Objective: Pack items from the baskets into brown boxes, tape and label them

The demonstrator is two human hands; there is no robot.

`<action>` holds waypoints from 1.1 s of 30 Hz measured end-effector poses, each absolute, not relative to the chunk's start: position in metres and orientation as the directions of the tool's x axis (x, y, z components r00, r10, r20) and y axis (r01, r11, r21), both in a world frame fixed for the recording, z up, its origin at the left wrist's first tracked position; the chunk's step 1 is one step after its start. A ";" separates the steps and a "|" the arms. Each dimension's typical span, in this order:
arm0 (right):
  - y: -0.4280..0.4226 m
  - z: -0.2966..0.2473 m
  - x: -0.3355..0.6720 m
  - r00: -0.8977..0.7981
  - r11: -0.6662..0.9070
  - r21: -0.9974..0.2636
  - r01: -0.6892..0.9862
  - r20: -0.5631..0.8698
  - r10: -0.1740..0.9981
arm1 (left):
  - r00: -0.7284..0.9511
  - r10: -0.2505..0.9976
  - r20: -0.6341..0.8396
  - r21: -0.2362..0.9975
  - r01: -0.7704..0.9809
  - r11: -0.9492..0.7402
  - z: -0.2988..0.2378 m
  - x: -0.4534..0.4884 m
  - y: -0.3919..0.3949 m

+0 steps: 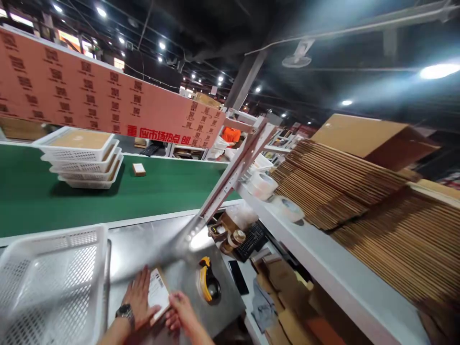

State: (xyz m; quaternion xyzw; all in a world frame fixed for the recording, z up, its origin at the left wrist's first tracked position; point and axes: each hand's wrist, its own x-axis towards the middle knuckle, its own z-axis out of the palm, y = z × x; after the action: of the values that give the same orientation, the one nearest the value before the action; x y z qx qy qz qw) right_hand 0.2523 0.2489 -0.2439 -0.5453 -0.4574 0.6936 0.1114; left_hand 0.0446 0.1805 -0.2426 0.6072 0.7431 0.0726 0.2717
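A small cardboard box (164,278) with a white printed label (157,291) on top lies on the metal worktop. My left hand (138,297), a watch on its wrist, rests flat along the box's left side, fingers stretched out. Its thumb lies over the lower part of the label. With curled fingers, my right hand (182,312) pinches the lower right edge of the box. To the right of my hands lies a yellow and black tape dispenser (205,282).
At the left stands a white perforated basket (61,282). Beyond it, a green conveyor belt (172,179) carries stacked white trays (86,155) and a small labelled box (138,169). A slanting metal post (233,177) and a shelf with flattened cartons (395,230) bound the right side.
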 end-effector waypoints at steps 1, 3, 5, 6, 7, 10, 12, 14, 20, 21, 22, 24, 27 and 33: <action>0.247 -0.248 0.249 -0.361 -0.571 -0.765 0.296 -0.643 0.675 | -0.121 0.949 -0.291 0.461 0.851 0.250 -0.248 0.041 0.184; 0.242 -0.251 0.242 -0.361 -0.590 -0.782 0.202 -0.620 0.697 | -0.141 0.960 -0.244 0.485 0.839 0.247 -0.252 0.035 0.189; 0.238 -0.250 0.240 -0.371 -0.612 -0.778 0.140 -0.614 0.696 | -0.167 0.963 -0.210 0.478 0.842 0.250 -0.244 0.033 0.193; 0.237 -0.250 0.241 -0.373 -0.630 -0.767 0.122 -0.624 0.687 | -0.179 0.959 -0.218 0.461 0.848 0.263 -0.238 0.034 0.195; 0.236 -0.252 0.242 -0.367 -0.649 -0.753 0.108 -0.637 0.678 | -0.201 0.958 -0.203 0.446 0.853 0.273 -0.231 0.036 0.198; 0.236 -0.263 0.245 -0.355 -0.708 -0.700 0.088 -0.687 0.635 | -0.235 0.947 -0.219 0.402 0.863 0.307 -0.220 0.043 0.208; 0.237 -0.272 0.245 -0.356 -0.740 -0.667 0.085 -0.714 0.602 | -0.166 0.960 -0.227 0.407 0.879 0.249 -0.224 0.052 0.207; 0.237 -0.276 0.245 -0.360 -0.758 -0.649 0.071 -0.725 0.587 | -0.047 0.970 -0.238 0.432 0.889 0.149 -0.233 0.063 0.196; 0.239 -0.267 0.246 -0.394 -0.779 -0.626 0.040 -0.726 0.563 | 0.317 0.933 -0.171 0.519 0.834 -0.188 -0.259 0.076 0.147; 0.240 -0.265 0.245 -0.397 -0.783 -0.620 0.043 -0.730 0.557 | 0.359 0.921 -0.154 0.533 0.814 -0.228 -0.260 0.073 0.140; 0.240 -0.263 0.244 -0.404 -0.786 -0.617 0.047 -0.731 0.550 | 0.393 0.908 -0.143 0.550 0.794 -0.257 -0.261 0.070 0.135; 0.239 -0.261 0.242 -0.413 -0.790 -0.610 0.060 -0.736 0.537 | 0.409 0.903 -0.129 0.592 0.762 -0.261 -0.259 0.064 0.123; 0.228 -0.260 0.241 -0.401 -0.802 -0.595 0.053 -0.748 0.528 | 0.231 0.968 -0.097 0.685 0.722 -0.104 -0.250 0.057 0.098; 0.231 -0.251 0.216 -0.328 -0.756 -0.655 -0.001 -0.714 0.619 | -0.556 0.775 -0.300 0.881 0.151 0.449 -0.242 0.044 0.000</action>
State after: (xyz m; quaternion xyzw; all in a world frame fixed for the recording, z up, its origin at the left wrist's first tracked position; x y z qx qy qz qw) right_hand 0.2160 0.2307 -0.2514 -0.5430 -0.2845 0.7636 0.2028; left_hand 0.0440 0.0005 -0.2417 0.3008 0.7699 0.4303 0.3629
